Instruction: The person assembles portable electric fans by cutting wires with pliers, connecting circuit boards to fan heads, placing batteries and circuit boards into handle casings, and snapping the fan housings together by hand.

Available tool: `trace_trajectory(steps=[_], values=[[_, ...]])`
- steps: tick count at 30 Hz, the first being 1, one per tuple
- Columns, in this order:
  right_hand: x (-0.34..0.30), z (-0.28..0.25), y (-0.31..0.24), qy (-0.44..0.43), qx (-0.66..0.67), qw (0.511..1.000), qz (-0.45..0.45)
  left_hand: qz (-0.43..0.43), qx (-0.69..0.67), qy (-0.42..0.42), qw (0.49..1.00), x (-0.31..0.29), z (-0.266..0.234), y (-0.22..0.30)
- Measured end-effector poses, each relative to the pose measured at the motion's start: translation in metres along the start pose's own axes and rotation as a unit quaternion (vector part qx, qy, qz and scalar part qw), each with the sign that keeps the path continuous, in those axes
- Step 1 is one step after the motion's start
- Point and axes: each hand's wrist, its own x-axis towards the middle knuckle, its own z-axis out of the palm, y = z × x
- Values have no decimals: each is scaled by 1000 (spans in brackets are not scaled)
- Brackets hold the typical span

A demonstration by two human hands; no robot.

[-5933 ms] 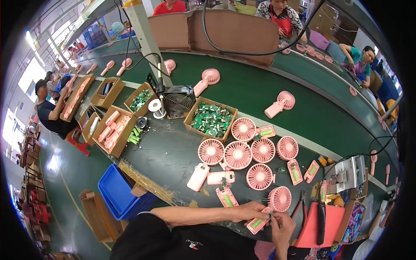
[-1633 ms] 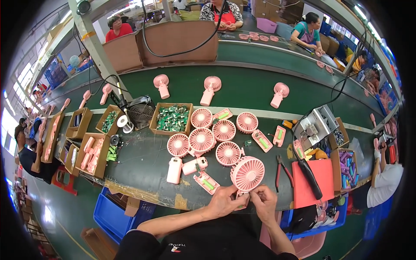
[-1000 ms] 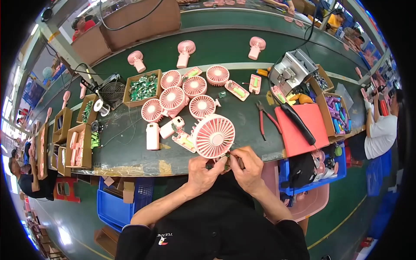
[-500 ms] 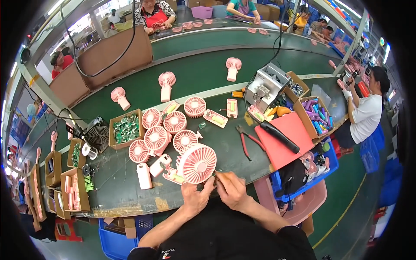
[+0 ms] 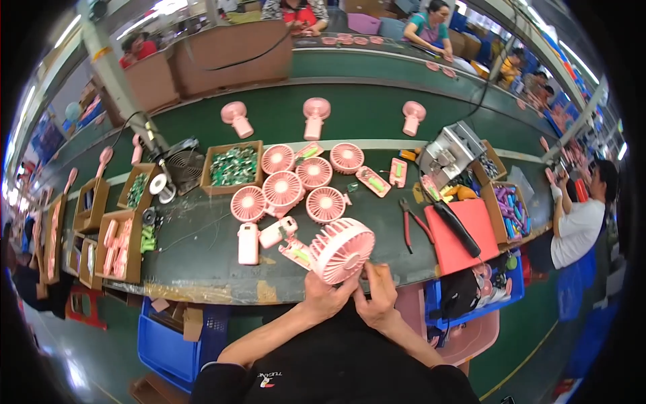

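Close to my body, at the table's front edge, I hold a pink handheld fan (image 5: 346, 252) with a round ribbed cage. My left hand (image 5: 326, 297) is closed around its lower edge. An opened pink handle half (image 5: 296, 253) with a yellow-green part inside lies against the cage's left side. My right hand (image 5: 378, 295) is closed in a pinch at the fan's lower right. What its fingertips grip is too small to make out. Just beyond are several pink fan heads (image 5: 282, 190), a pink handle case (image 5: 248, 244) standing alone, and another case (image 5: 278, 232) tilted beside it.
Red-handled pliers (image 5: 416, 226) and a black-handled tool (image 5: 457, 230) on a red pad (image 5: 471, 250) lie to the right. Boxes hold circuit boards (image 5: 233, 168) and coloured battery cells (image 5: 513, 210). Behind runs a green belt (image 5: 363, 128) with pink fans; co-workers sit beyond.
The whole view has shifted, so the table appears further right. The held fan has tilted, its cage now turned toward the lower right. Both hands remain at the fan.
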Motion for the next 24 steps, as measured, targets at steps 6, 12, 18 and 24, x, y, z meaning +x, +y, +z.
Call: trace_trajectory(steps=[6,12,18,24], values=[[-9,0,-7,-16,37,998,39,115,15,20,993,1,-1,1],[-13,-8,-10,-35,109,986,125,223,152,-7,963,-2,0,-6],[-22,-22,-16,-67,311,886,336,156,21,-72,985,-3,1,-16],[-20,-24,-6,23,560,703,439,175,69,-100,977,5,4,-26]])
